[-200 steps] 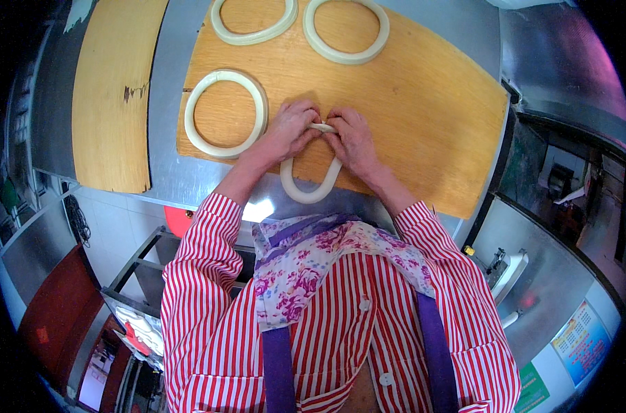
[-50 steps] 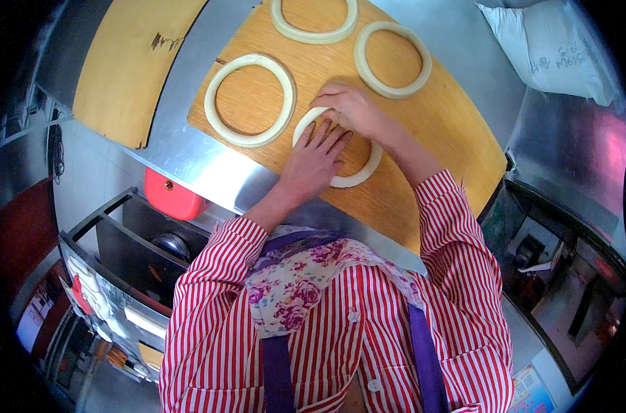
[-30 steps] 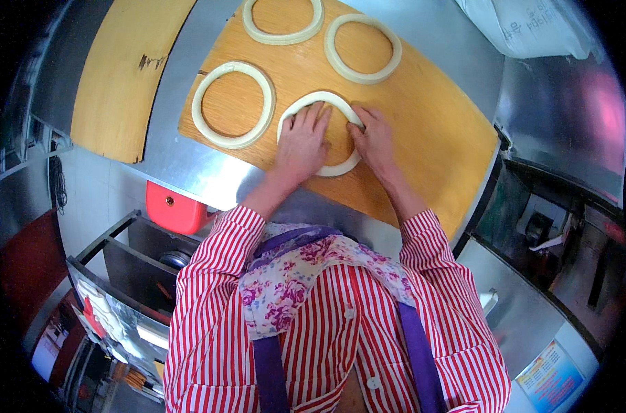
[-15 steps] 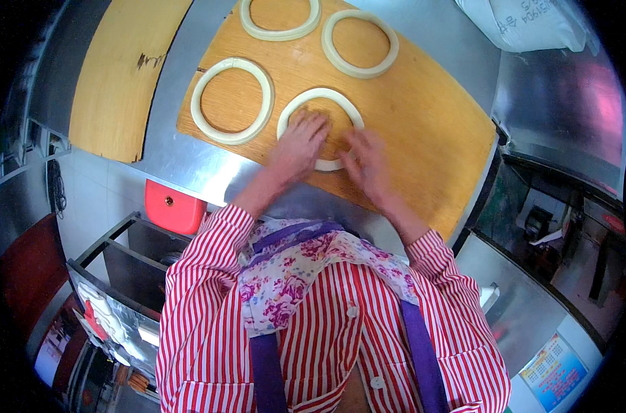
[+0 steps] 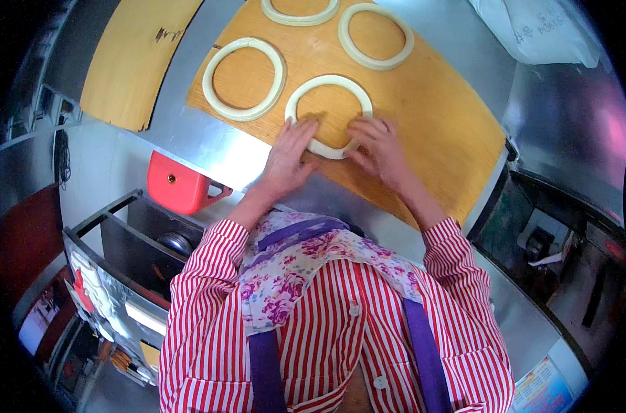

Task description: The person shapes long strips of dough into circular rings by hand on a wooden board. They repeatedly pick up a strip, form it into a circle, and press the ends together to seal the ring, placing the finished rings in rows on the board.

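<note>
A pale, dough-like ring (image 5: 329, 81) lies on the wooden board (image 5: 433, 144) near its front edge. My left hand (image 5: 289, 153) rests at the ring's lower left, its fingers stretched out and touching it. At the lower right, my right hand (image 5: 376, 151) has its fingers apart and slightly curved over the ring, slightly blurred. Three more rings lie farther back: one at the left (image 5: 278, 76), one at the back (image 5: 299, 19) partly cut off by the frame, and one at the right (image 5: 376, 65).
A second, cracked board (image 5: 120, 76) lies left on the steel table (image 5: 168, 131). A white sack (image 5: 540, 31) sits at the back right. Below the front edge are a red plastic object (image 5: 176, 182), apparently a stool, and a dark open rack (image 5: 141, 234).
The ring, earlier pinched into a U shape, now lies round. Over the last second both hands have shifted from the ring's upper part toward its near side.
</note>
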The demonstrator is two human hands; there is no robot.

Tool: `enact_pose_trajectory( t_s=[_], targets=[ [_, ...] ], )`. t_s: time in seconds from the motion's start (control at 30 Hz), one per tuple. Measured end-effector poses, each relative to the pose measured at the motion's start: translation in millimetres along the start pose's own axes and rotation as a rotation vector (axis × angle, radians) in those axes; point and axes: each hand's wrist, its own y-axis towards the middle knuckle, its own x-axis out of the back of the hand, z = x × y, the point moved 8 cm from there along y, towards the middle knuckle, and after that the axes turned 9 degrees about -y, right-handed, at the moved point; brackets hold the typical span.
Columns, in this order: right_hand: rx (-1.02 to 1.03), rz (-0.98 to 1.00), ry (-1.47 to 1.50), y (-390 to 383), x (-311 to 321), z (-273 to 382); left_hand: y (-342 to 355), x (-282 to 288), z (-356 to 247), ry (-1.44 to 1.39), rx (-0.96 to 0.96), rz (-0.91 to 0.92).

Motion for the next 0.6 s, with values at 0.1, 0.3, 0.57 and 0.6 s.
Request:
enact_pose_trajectory(
  t_s=[0.1, 0.3, 0.57, 0.6],
  targets=[
    [0.119, 0.059, 0.019, -4.0, -14.9, 16.0, -6.8, 11.9, 6.2, 0.004, 0.030, -0.053],
    [0.147, -0.049, 0.074, 11.1, -6.5, 29.5, -4.6, 14.3, 8.7, 0.130, -0.028, -0.037],
    [-0.049, 0.066, 0.331, 50.5, -37.3, 22.4, 9.6, 23.1, 2.3, 0.058, 0.073, -0.052],
    [0.029, -0.054, 0.271, 56.2, -32.1, 25.0, 6.2, 17.1, -6.7, 0.122, -0.018, 0.007]
  ],
)
